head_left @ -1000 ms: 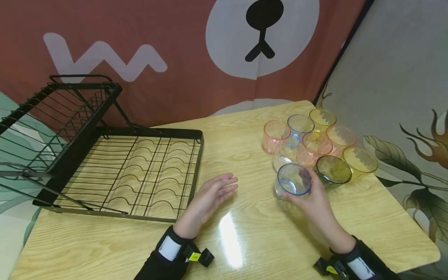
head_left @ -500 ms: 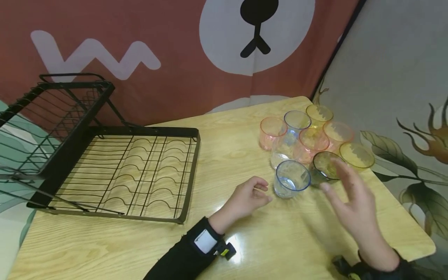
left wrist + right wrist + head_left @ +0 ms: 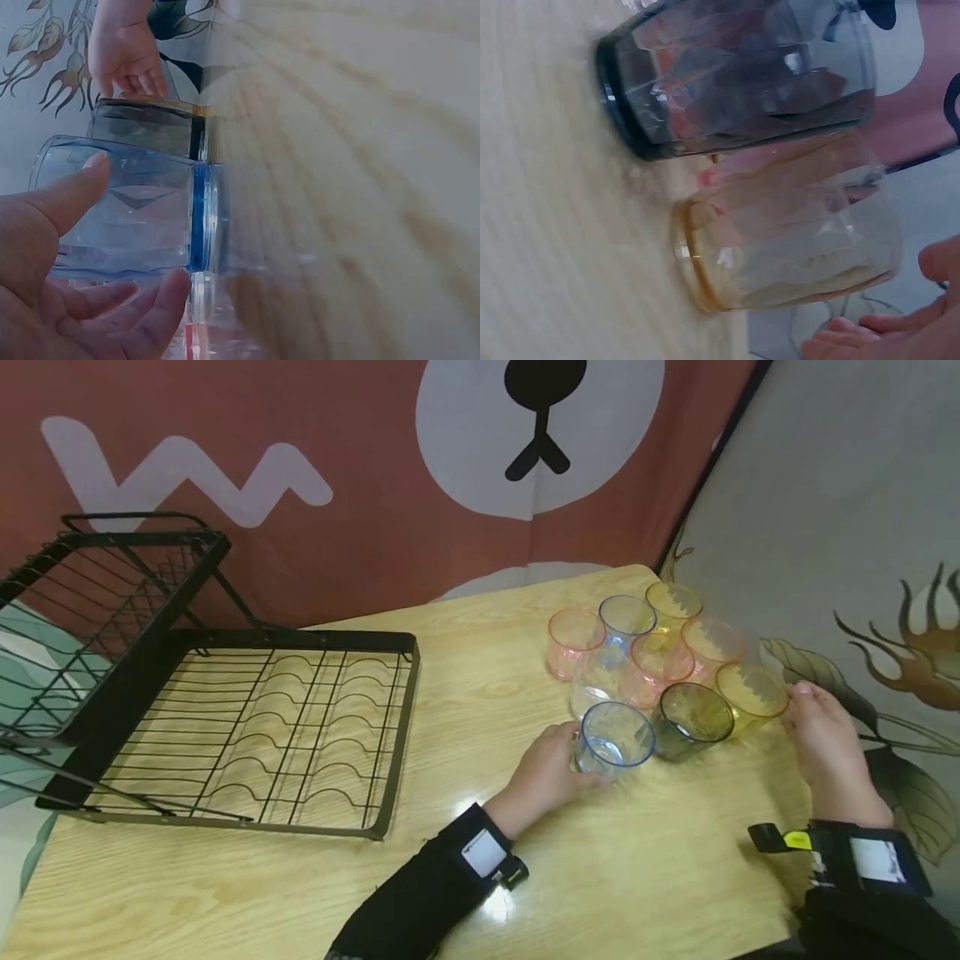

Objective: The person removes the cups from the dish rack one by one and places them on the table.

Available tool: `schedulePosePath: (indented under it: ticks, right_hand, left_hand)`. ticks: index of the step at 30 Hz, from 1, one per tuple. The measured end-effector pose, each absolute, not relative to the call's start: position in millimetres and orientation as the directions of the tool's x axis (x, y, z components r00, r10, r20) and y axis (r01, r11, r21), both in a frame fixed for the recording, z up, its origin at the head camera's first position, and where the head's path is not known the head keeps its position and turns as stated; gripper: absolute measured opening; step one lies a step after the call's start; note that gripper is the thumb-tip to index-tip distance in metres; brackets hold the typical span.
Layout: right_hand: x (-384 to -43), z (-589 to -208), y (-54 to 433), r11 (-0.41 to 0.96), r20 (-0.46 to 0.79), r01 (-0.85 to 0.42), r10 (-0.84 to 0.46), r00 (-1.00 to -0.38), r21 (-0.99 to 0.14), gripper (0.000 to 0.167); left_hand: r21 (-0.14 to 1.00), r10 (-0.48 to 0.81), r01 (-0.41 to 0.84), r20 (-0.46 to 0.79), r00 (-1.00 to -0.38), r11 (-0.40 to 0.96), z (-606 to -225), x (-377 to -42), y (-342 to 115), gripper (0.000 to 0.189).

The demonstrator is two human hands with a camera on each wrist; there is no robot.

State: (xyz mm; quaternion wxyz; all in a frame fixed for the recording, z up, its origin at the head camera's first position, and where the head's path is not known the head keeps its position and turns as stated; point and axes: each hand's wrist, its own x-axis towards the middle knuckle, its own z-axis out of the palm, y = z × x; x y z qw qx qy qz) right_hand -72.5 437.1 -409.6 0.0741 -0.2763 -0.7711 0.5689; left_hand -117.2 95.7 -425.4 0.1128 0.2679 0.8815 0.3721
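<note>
A clear glass with a blue rim (image 3: 617, 739) stands on the table at the front of a cluster of tumblers. My left hand (image 3: 551, 768) holds it from the left; in the left wrist view the thumb (image 3: 79, 187) lies along one side and the fingers (image 3: 161, 315) curl at the other. A dark smoky glass (image 3: 690, 727) stands just right of it, and a yellow glass (image 3: 750, 702) behind that. My right hand (image 3: 828, 743) is beside the yellow glass, fingertips right at its rim. In the right wrist view its fingers (image 3: 855, 334) are loosely bent, the thumb apart from them.
Pink glasses (image 3: 573, 647), another blue-rimmed glass (image 3: 627, 614), a clear glass and a farther yellow glass (image 3: 673, 602) crowd behind. A black two-tier dish rack (image 3: 405, 735) stands on the left. The table (image 3: 480, 668) meets a wall at the right.
My right hand has let go of the blue-rimmed glass and moved right to the yellow glass. My left hand has moved right and taken hold of the blue-rimmed glass.
</note>
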Motion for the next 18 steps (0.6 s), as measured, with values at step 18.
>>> schedulePosePath:
  ticks: [18]
  right_hand:
    - [-72,-413,424,0.088,-0.244,0.289,0.338,-0.909,-0.953,0.077]
  left_hand:
    - [0.698,0.507,0.349,-0.024,-0.862,0.625,-426,-110,132,0.074]
